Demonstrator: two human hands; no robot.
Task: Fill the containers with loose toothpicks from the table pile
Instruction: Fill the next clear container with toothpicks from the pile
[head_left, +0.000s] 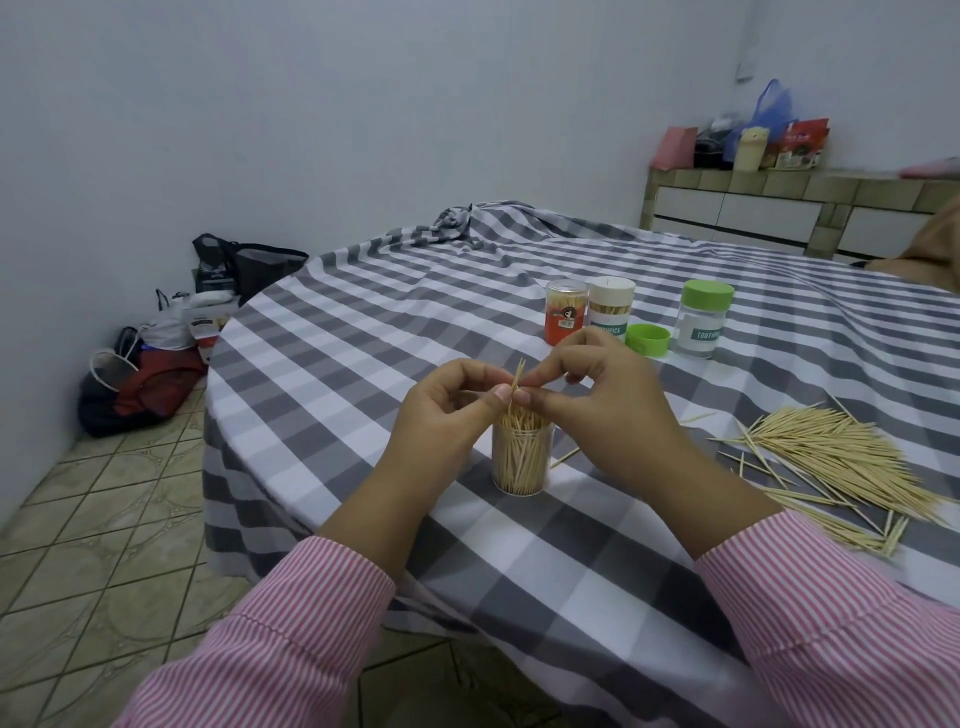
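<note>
A clear round container (521, 457), nearly full of upright toothpicks, stands on the checked tablecloth in front of me. Just above its mouth, my left hand (441, 410) and my right hand (613, 395) meet, both pinching a few toothpicks (518, 375) held upright between thumbs and fingertips. The loose toothpick pile (831, 462) lies on the cloth to the right. Behind stand an orange container (565, 312), a white-lidded container (611, 306) and a green-lidded clear container (702, 322), with a loose green lid (647, 339) between them.
The round table (363, 332) has its edge close on the left, with tiled floor and several bags (156, 374) below by the wall. A tiled counter (779, 202) with packages stands at the back right. A few stray toothpicks lie near the container.
</note>
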